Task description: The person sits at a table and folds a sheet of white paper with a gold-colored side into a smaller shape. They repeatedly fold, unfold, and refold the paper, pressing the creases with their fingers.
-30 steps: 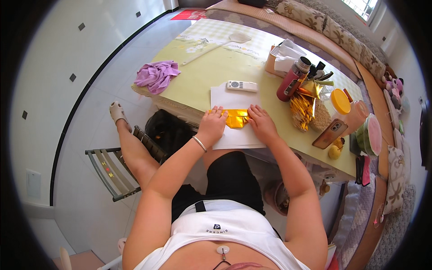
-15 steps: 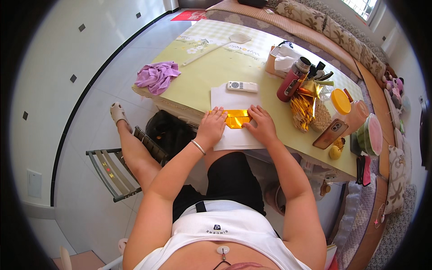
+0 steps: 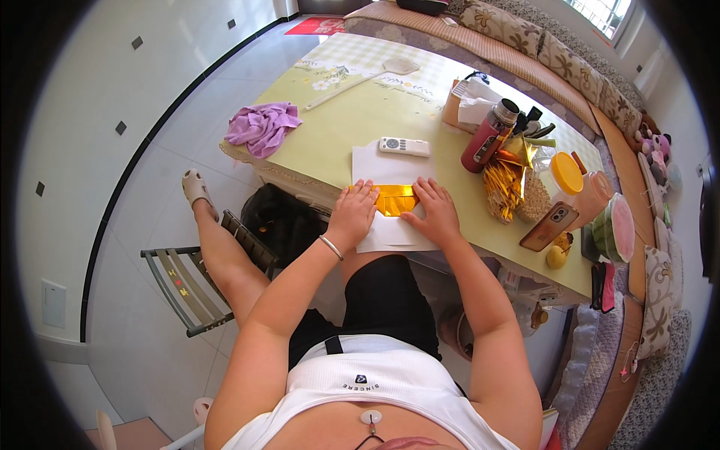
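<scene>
On the counter (image 3: 319,142), gold foil (image 3: 397,202) pressed under flattened left grip (image 3: 355,213) (nine o'clock) and right grip (image 3: 436,213) (three) could be skewed by slippage.

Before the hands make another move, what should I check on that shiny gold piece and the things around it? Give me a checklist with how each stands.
1. Left hand on the left end of the gold piece: ok, fingers laid over it.
2. Right hand on the other end: ok, fingers and thumb at its right side.
3. White paper under the gold piece: ok.
4. Paper fully supported: not ok, its near-left corner reaches past the edge of the table.
5. Remote control clear of the gold piece: ok, it lies apart, at the paper's far end.
6. Creases pressed firmly: cannot tell; the hands cover both ends.
</scene>
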### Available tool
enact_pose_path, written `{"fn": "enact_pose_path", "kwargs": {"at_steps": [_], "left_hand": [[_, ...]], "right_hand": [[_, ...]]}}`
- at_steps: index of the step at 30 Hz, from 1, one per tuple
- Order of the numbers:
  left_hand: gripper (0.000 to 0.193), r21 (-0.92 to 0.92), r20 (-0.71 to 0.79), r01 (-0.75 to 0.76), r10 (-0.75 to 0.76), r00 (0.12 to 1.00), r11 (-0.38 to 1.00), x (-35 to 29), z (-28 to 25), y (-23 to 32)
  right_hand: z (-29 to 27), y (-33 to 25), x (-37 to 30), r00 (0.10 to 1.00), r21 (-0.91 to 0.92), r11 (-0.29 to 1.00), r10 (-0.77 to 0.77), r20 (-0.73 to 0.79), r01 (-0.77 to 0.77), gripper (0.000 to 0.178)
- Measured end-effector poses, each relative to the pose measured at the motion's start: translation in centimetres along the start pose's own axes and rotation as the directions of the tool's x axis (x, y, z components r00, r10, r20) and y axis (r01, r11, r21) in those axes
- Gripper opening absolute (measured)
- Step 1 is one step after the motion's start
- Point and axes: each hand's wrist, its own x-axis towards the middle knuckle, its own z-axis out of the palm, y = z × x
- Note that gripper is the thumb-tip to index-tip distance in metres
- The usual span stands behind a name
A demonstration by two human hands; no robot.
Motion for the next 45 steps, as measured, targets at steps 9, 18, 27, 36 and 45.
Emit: {"fn": "enact_pose_path", "kwargs": {"at_steps": [9, 18, 27, 36, 45], "left_hand": [[0.046, -0.095, -0.028, -0.014, 0.011, 1.000, 0.995, -0.5, 0.0, -0.3], [0.046, -0.182, -0.075, -0.027, 0.013, 0.997, 0.983, -0.8, 0.0, -0.3], [0.046, -0.247, -0.083, -0.047, 0.027, 0.996, 0.968, -1.1, -0.4, -0.2], [0.046, -0.252, -0.093, -0.045, 0.022, 0.995, 0.967, -1.3, -0.2, -0.3], [0.046, -0.276, -0.100, -0.038, 0.011, 0.995, 0.960, -1.3, -0.1, -0.2]], "right_hand": [[0.7, 0.1, 0.0, 0.999, 0.022, 1.000, 0.021, -0.046, -0.020, 0.059], [0.0, -0.2, 0.0, 0.999, 0.042, 0.999, 0.009, -0.051, -0.007, 0.070], [0.0, -0.2, -0.2, 0.999, 0.015, 1.000, -0.015, -0.039, 0.016, 0.071], [0.4, -0.1, -0.4, 0.998, -0.009, 0.999, -0.031, -0.053, 0.031, 0.070], [0.3, -0.3, -0.4, 0.998, -0.021, 0.999, -0.028, -0.057, 0.027, 0.070]]}}
